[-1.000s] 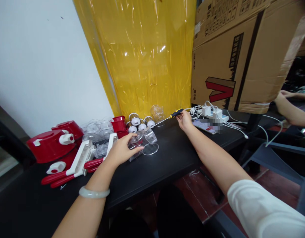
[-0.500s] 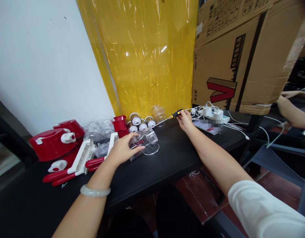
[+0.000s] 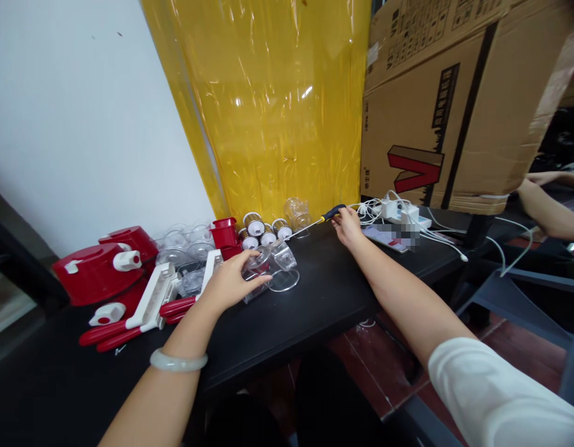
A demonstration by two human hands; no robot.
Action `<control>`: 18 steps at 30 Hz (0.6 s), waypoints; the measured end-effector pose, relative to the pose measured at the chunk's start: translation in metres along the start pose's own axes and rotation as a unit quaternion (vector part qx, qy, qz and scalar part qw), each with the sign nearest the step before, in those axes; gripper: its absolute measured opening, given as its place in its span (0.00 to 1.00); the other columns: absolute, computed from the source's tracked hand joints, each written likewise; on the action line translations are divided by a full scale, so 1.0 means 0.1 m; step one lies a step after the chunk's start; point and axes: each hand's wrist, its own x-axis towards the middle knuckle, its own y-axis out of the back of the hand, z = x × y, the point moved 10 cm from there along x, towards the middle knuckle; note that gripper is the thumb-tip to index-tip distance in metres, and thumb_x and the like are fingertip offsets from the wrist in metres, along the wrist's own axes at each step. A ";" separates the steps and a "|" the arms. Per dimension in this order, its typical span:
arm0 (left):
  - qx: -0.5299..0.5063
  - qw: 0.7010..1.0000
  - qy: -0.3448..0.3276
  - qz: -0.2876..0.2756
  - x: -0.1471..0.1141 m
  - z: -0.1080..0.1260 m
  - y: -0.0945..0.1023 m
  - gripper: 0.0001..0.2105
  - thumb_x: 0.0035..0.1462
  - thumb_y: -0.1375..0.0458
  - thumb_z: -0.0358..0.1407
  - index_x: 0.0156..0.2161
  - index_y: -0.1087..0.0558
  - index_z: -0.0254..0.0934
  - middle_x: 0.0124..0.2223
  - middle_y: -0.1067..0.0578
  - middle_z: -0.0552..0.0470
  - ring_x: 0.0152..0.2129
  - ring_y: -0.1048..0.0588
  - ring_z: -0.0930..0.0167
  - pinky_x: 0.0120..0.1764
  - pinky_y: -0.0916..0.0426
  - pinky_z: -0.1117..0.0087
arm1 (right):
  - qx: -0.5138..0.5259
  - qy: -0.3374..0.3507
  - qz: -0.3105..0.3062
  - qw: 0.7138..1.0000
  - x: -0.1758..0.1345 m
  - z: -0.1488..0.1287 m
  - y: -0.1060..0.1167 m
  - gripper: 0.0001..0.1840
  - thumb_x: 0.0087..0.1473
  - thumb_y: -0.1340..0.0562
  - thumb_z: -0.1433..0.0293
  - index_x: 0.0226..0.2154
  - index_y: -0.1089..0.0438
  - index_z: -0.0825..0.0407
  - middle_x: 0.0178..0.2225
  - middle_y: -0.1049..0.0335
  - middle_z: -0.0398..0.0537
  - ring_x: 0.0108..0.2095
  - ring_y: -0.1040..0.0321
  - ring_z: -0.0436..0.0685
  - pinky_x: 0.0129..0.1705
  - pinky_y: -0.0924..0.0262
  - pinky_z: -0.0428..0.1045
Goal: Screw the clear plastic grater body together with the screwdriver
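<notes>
My left hand is curved around a clear plastic part, thumb and fingers on its left side. This part has a round flange resting at the black tabletop and a cup-like section above. In my right hand is a screwdriver with a black and yellow handle, gripped by the fingertips. Its thin shaft points left and down, and the tip reaches the upper edge of the clear part; exact contact is too small to tell. Just behind stand several metal drums with white ends and small red containers.
Red housings, white frames with red handles and clear plastic pieces crowd the left. A phone, chargers and white cables lie right, below a cardboard box. Another person's arm shows at far right.
The camera view has shifted very slightly. Both hands, the screwdriver and the clear plastic part keep practically the same positions.
</notes>
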 end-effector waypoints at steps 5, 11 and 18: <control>0.003 1.000 0.003 -0.003 0.00 0.00 0.00 0.30 0.52 0.37 0.56 0.55 0.30 0.40 0.50 0.20 0.43 0.45 0.21 0.56 0.48 0.28 0.55 | 0.002 0.000 -0.031 1.000 -0.02 -0.02 -0.04 0.12 0.48 0.37 0.68 0.31 0.43 0.47 0.29 0.26 0.38 0.26 0.32 0.47 0.26 0.42 0.41; 0.002 1.000 -0.004 0.000 0.00 -0.01 -0.01 0.31 0.52 0.37 0.57 0.55 0.30 0.41 0.49 0.20 0.43 0.44 0.21 0.56 0.47 0.28 0.56 | -0.002 0.001 -0.032 0.999 0.00 0.00 -0.03 0.20 0.48 0.32 0.61 0.36 0.44 0.43 0.28 0.31 0.32 0.24 0.33 0.47 0.27 0.40 0.43; 0.004 1.000 0.004 0.000 0.00 -0.01 -0.01 0.32 0.52 0.37 0.57 0.55 0.30 0.40 0.49 0.20 0.43 0.44 0.21 0.56 0.47 0.28 0.57 | 0.003 0.001 -0.022 1.000 -0.02 -0.03 -0.03 0.13 0.49 0.35 0.68 0.34 0.41 0.46 0.27 0.30 0.34 0.24 0.34 0.46 0.26 0.42 0.41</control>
